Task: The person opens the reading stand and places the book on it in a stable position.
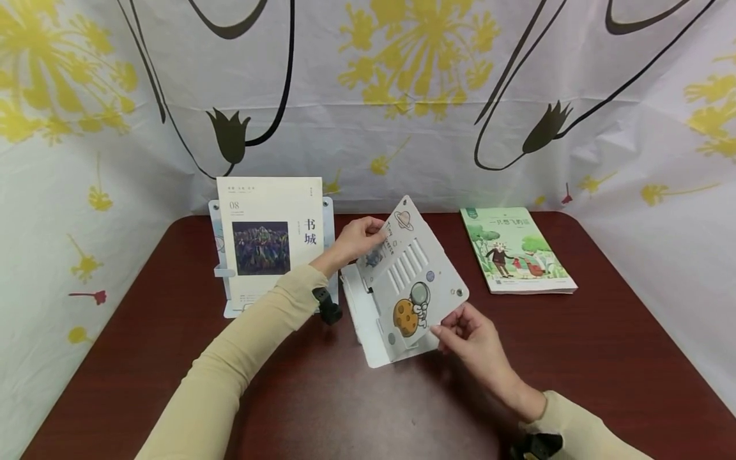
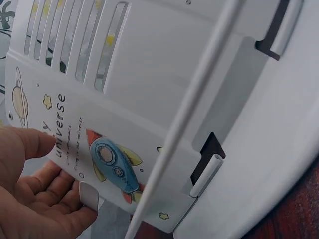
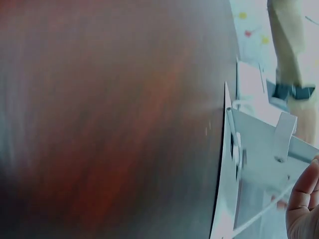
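A white metal book stand, printed with an astronaut, planet and rocket, stands at an angle near the table's middle. Its panel leans up from a white base plate. My left hand pinches the panel's upper left edge; in the left wrist view the thumb of this hand lies near the "universe" lettering, with the fingers behind. At the panel's lower right edge, my right hand pinches with thumb and fingers. The right wrist view shows only part of that hand, beside the panel and a bent metal tab.
To the left, a second book stand holds a white book upright. A green illustrated book lies flat at the right rear of the dark red table. Flower-patterned cloth hangs behind the table and along both sides.
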